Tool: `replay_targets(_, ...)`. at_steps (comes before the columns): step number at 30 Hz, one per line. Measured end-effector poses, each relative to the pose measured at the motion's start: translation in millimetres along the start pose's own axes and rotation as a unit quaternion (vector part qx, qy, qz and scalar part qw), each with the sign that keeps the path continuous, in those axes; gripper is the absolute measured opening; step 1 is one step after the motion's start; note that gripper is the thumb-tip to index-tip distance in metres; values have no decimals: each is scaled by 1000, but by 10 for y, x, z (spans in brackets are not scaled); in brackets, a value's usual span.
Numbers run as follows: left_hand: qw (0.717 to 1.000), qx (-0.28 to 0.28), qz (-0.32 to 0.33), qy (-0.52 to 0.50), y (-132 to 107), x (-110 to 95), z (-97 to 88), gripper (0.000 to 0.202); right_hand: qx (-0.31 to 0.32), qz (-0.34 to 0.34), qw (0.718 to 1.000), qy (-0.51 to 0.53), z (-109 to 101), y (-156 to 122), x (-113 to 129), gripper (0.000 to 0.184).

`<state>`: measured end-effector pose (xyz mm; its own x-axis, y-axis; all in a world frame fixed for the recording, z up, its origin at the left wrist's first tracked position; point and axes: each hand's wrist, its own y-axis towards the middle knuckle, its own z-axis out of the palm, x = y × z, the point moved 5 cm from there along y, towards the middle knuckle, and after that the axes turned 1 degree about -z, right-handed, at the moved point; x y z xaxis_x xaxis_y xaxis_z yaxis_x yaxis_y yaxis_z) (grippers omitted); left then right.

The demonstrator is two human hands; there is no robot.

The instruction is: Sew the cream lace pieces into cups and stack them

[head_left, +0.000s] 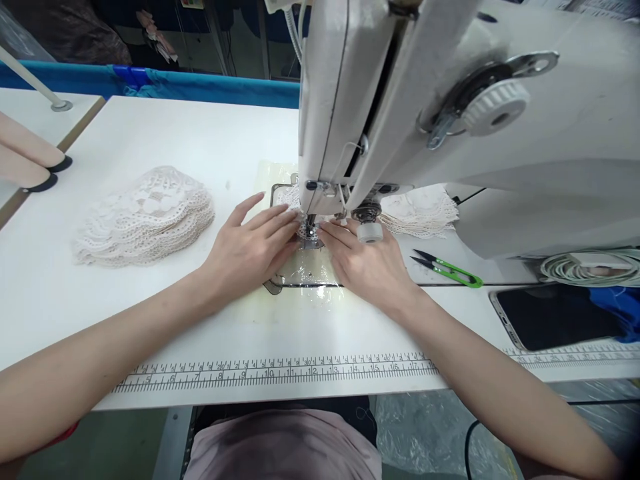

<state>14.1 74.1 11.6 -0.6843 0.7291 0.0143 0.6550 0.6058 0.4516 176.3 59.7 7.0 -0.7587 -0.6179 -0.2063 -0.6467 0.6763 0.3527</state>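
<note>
A small piece of white lace (287, 195) lies under the sewing machine's presser foot (311, 233), mostly hidden by the machine head and my fingers. My left hand (255, 241) rests flat to the left of the foot, its fingers stretched out and the fingertips on the lace. On the right side, my right hand (373, 263) lies with its fingers extended toward the foot, the tips at the lace edge. The machine head covers part of those right fingers. Clear tape-like film (305, 270) covers the metal plate in front of the foot.
A stack of lace pieces (150, 217) sits at the left, and another lace pile (423, 210) lies behind my right hand. Green thread snips (453, 270), a phone (555, 317) and a coiled cord (590, 267) are at the right. A printed ruler (290, 373) runs along the front edge.
</note>
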Motion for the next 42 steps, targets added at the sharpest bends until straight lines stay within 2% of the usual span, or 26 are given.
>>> replay_targets(4, 999, 42, -13, 27, -20, 47, 32, 38, -23, -7, 1000, -8, -56, 2, 1, 37)
replay_targets(6, 998, 28, -13, 52, -41, 25, -32, 39, -31, -7, 999, -2, -92, 3, -3, 37)
replay_targets(10, 997, -28, 15, 75, -56, -46, -201, 20, -61, -1, 998, 2, -178, 3, 29, 36)
replay_targets(12, 997, -40, 37, 61, -41, -60, -221, 15, -67, -9, 997, 21, -202, 4, 83, 36)
replay_targets(17, 998, -2, 55, -13, -10, -45, -102, 25, -50, -23, 995, 86, -168, 2, 208, 34)
replay_targets(23, 998, 20, 52, -4, -29, -96, -60, 24, 3, 24, 998, 62, -60, -21, 162, 30)
replay_targets(33, 995, 33, 71, 59, -56, -248, -68, 34, -14, 26, 1000, 0, -58, -9, 109, 29)
replay_targets(42, 995, 29, 74, 54, -31, -257, -64, 34, -11, 26, 999, -25, -65, -8, 101, 27)
